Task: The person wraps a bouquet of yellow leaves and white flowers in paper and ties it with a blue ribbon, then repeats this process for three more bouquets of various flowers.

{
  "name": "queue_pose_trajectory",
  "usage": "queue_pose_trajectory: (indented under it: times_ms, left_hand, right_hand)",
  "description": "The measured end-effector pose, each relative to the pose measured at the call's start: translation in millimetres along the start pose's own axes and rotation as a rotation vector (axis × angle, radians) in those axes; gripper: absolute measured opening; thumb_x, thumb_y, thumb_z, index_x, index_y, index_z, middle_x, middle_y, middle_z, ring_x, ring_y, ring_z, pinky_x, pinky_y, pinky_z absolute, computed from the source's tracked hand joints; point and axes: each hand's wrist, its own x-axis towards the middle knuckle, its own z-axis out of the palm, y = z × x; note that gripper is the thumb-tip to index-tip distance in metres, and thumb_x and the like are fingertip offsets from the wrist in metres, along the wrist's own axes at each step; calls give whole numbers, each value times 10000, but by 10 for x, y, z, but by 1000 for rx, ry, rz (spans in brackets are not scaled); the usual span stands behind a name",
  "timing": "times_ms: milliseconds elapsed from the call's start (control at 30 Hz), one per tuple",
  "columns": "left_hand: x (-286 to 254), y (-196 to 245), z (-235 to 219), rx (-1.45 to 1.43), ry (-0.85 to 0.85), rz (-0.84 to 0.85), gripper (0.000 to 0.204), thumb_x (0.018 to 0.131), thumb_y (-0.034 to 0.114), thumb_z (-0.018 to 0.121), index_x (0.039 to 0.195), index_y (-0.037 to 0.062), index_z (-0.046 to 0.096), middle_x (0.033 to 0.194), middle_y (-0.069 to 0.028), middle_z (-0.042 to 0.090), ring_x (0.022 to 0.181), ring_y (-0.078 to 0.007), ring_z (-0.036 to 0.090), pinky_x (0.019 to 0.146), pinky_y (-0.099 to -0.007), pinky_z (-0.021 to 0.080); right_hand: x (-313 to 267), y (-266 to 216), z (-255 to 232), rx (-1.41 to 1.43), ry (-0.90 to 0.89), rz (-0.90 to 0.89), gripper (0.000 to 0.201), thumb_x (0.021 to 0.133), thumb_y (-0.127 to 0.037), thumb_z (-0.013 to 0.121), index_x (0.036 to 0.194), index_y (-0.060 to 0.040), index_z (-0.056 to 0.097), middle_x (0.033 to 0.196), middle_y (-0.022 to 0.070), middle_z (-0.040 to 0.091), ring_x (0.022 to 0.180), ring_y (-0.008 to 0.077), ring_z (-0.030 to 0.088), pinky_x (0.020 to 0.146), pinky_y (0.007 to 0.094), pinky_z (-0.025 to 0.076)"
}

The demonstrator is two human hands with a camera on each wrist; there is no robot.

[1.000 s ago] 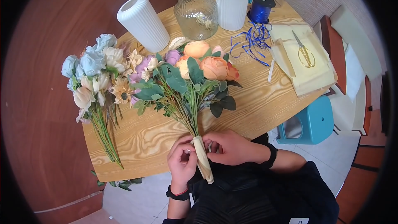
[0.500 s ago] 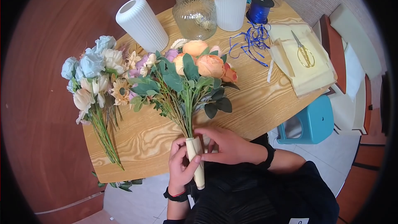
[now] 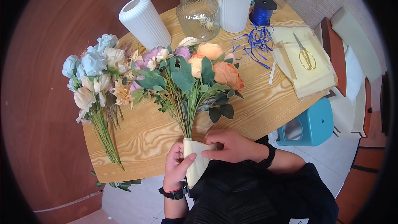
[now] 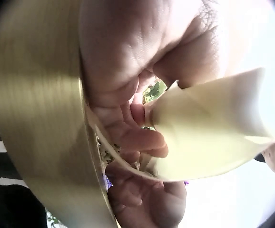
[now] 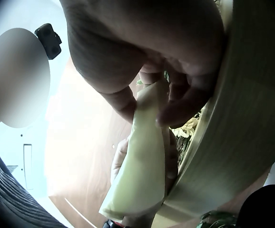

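Observation:
Cream wrapping paper point(image 3: 200, 159) is wound round the lower stems of a bouquet point(image 3: 188, 108) of orange and purple artificial flowers with dark green leaves. My left hand point(image 3: 177, 166) grips the wrapped stems, its thumb lying over the paper. From the other side my right hand point(image 3: 230, 145) pinches a flap of the paper between thumb and fingers, holding it out to the right. The paper point(image 4: 209, 130) flares into a loose cone in the left wrist view. In the right wrist view it point(image 5: 142, 156) hangs below the right fingers. The stem ends are hidden inside.
A second bouquet point(image 3: 97, 74), pale blue and white, lies at the left. Behind stand two white ribbed vases point(image 3: 145, 23) and a glass vase point(image 3: 199, 16). A spool of blue ribbon point(image 3: 262, 11) and gold scissors point(image 3: 306, 56) on a paper stack point(image 3: 321, 79) are at the right.
The paper, a narrow roll at first, has opened into a wider flap pulled to the right by the right hand. The wrapped stems have shifted slightly left in the left hand.

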Motion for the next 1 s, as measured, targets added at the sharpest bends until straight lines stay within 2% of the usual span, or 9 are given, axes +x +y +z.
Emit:
queue_pose_trajectory:
  times_ms: [233, 333, 433, 533, 633, 733, 833, 933, 1000]
  left_hand:
    - [5, 19, -18, 4, -24, -1, 190, 900, 3, 645, 1019, 28, 498, 918, -73, 674, 778, -93, 643, 689, -235, 512]
    - [12, 11, -31, -40, -42, -15, 197, 894, -2, 651, 1016, 25, 498, 920, -79, 677, 781, -98, 646, 689, -239, 516]
    - [25, 13, -19, -43, -30, 9, 203, 891, -3, 655, 1015, 24, 497, 922, -83, 678, 778, -100, 648, 685, -241, 519]
    - [16, -1, -36, -49, -17, 4, 207, 891, 2, 661, 1014, 23, 495, 918, -88, 679, 796, -101, 652, 696, -247, 523]
    - [14, -32, -29, 12, -9, 70, 179, 921, 51, 647, 1019, 25, 499, 897, -67, 672, 787, -86, 634, 695, -239, 510]
    - [14, -99, -57, -31, 24, 95, 142, 973, 136, 596, 1021, 23, 524, 871, -38, 660, 760, -69, 605, 686, -227, 489]
    - [-3, -60, -33, -3, 53, 78, 182, 1014, 194, 530, 1022, 15, 563, 860, -20, 649, 738, -61, 579, 672, -217, 472]
    - [-8, -69, -51, 26, 50, 60, 219, 1025, 205, 507, 1021, 2, 591, 867, -20, 651, 747, -60, 581, 677, -220, 474]
    - [-16, -66, -76, 56, 36, 42, 219, 1026, 193, 502, 1025, -4, 597, 883, -23, 652, 761, -64, 584, 692, -223, 478]
  right_hand:
    - [13, 31, -12, 92, -9, -45, 238, 865, -195, 729, 798, 8, 624, 742, 66, 576, 644, 121, 540, 554, 289, 410]
    - [1, -33, -29, 86, -48, 93, 287, 875, -216, 725, 731, -7, 591, 670, 40, 530, 604, 93, 493, 541, 274, 391]
    - [20, -69, -70, 33, -110, 141, 333, 884, -232, 721, 685, -30, 547, 641, 8, 503, 588, 62, 452, 529, 261, 370]
    - [5, -48, -48, 123, -71, 174, 350, 889, -251, 722, 684, -49, 522, 654, -36, 504, 596, 39, 445, 520, 247, 364]
    - [-13, -12, -76, 298, -100, 216, 271, 894, -255, 719, 799, -56, 563, 717, -65, 537, 645, 33, 489, 560, 231, 405]
    - [-50, -40, -78, 579, -195, 230, 263, 910, -251, 700, 1012, -35, 591, 881, -42, 596, 799, 49, 561, 697, 219, 460]
    - [-77, 14, 3, 831, -306, 79, 292, 953, -241, 638, 1152, -39, 567, 1016, -9, 608, 958, 48, 551, 816, 222, 457]
    - [-54, 9, 9, 803, -330, 71, 303, 966, -229, 616, 1185, -28, 554, 1059, 0, 606, 1009, 53, 541, 845, 224, 453]
    - [-23, -41, 16, 835, -255, 157, 275, 965, -196, 609, 1173, -24, 555, 1034, -1, 610, 976, 61, 556, 835, 235, 462]
